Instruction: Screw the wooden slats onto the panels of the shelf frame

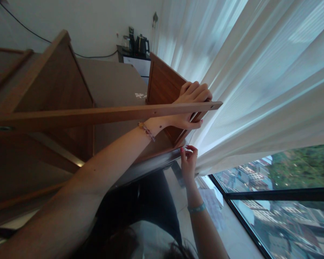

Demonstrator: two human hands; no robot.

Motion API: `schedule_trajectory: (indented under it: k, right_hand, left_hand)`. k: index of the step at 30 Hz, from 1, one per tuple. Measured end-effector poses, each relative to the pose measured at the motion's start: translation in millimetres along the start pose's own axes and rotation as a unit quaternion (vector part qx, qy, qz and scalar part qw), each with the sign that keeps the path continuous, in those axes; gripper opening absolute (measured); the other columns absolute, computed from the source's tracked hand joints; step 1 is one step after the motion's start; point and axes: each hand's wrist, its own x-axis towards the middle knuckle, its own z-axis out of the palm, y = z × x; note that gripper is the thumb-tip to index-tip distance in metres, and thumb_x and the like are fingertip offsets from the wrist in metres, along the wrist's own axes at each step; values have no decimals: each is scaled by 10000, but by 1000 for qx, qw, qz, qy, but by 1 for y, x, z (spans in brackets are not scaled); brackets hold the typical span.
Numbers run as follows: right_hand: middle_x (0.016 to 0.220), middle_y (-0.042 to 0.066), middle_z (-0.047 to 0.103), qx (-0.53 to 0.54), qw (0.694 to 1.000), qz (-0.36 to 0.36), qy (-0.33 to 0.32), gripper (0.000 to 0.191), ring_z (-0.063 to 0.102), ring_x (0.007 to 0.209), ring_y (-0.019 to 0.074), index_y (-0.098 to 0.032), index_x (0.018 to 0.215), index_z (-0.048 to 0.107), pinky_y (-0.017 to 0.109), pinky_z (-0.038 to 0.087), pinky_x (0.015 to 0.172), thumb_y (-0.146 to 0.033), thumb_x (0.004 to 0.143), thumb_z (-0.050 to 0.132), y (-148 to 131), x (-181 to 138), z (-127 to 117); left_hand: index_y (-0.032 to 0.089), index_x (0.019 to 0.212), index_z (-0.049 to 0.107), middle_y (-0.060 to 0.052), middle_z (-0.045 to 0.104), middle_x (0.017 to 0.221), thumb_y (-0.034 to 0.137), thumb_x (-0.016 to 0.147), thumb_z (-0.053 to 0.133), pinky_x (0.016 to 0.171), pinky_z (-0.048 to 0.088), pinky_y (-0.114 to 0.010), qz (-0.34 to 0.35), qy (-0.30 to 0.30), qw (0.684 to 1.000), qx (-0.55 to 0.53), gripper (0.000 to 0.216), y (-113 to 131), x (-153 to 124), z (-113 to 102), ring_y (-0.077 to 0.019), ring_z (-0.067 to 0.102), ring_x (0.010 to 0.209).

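Observation:
My left hand [194, 94], with a beaded bracelet at its wrist, passes behind a long wooden bar [118, 113]. Its fingers and thumb are wrapped round the upper end of a brown wooden panel [164, 81], which stands tilted near the curtain. Lower down, my right hand [188, 162] is at the bottom corner of that panel, with thumb and fingertips drawn together. Whatever lies between those fingertips is too small to make out. The bar has small holes along it and crosses in front of my left wrist.
More wooden frame parts [56, 72] stand on the left. A flat beige surface [110, 82] lies behind the bar. At the back, a black kettle [142, 45] stands on a small cabinet [137, 64]. White curtains [248, 100] and a window [280, 194] are on the right.

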Motion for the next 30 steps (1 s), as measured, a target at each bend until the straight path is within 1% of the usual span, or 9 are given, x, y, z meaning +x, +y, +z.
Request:
schedule_trajectory:
  k: [2,4,10,14,17,19,23,26,30]
  right_hand:
    - [848,28,586,-73,996,-44,-36,293,555,758,155,-195,896,584,292,444,709,-484,902,535,2,1,-3]
    - [798,24,583,-111,988,-80,-68,322,553,761,164,-196,814,601,293,435,704,-466,939,476,3,2,-5]
    - [778,23,645,-132,982,-101,-92,311,594,745,170,-206,851,630,292,442,700,-470,937,490,3,0,-12]
    - [708,22,662,-85,988,-32,-122,384,611,666,167,-207,777,630,287,459,643,-540,914,496,-5,-4,-8]
    - [642,9,650,56,985,89,-134,421,586,564,140,-200,728,629,262,471,562,-577,885,527,-12,-10,2]
    - [652,-3,651,193,955,192,-117,372,573,536,116,-201,725,635,234,483,524,-549,849,598,-14,-13,11]
    - [742,-30,674,404,841,352,-71,128,618,609,70,-230,810,669,152,528,542,-342,868,643,-17,-14,18]
    - [769,-33,682,506,756,408,-75,111,637,645,37,-217,858,679,100,539,564,-201,905,579,-21,-11,15]
    - [772,-40,683,566,706,416,-90,169,637,653,-4,-175,875,670,41,520,597,-86,906,530,-28,-9,8]
  left_hand:
    - [193,1014,376,-65,452,1041,342,644,648,895,264,-410,-2,8,1000,5,483,0,0,2,-255,409,979]
    - [193,1013,374,-65,455,1037,344,632,649,894,258,-403,0,14,1000,10,494,0,0,5,-255,414,974]
    - [187,1013,377,-63,458,1028,336,638,643,892,249,-394,9,23,1000,10,484,0,0,5,-250,411,968]
    - [187,1012,381,-72,460,1040,340,647,634,893,243,-399,2,10,1000,11,470,1,0,3,-257,407,978]
    - [185,1004,389,-78,467,1052,333,642,642,894,247,-403,-1,11,1000,15,466,1,0,3,-263,413,990]
    - [185,1011,394,-80,471,1055,336,648,643,895,251,-409,2,11,1000,16,465,2,0,3,-266,416,995]
    - [187,1016,400,-95,491,1048,345,653,649,876,270,-421,-4,7,1000,14,468,2,-1,2,-270,422,978]
    - [208,1012,401,-104,501,1057,370,663,654,865,277,-445,-11,-4,1000,5,461,2,-1,1,-284,418,988]
    - [220,1011,389,-93,493,1051,362,677,654,865,278,-457,-21,-13,1000,-6,449,3,-1,0,-291,418,1013]
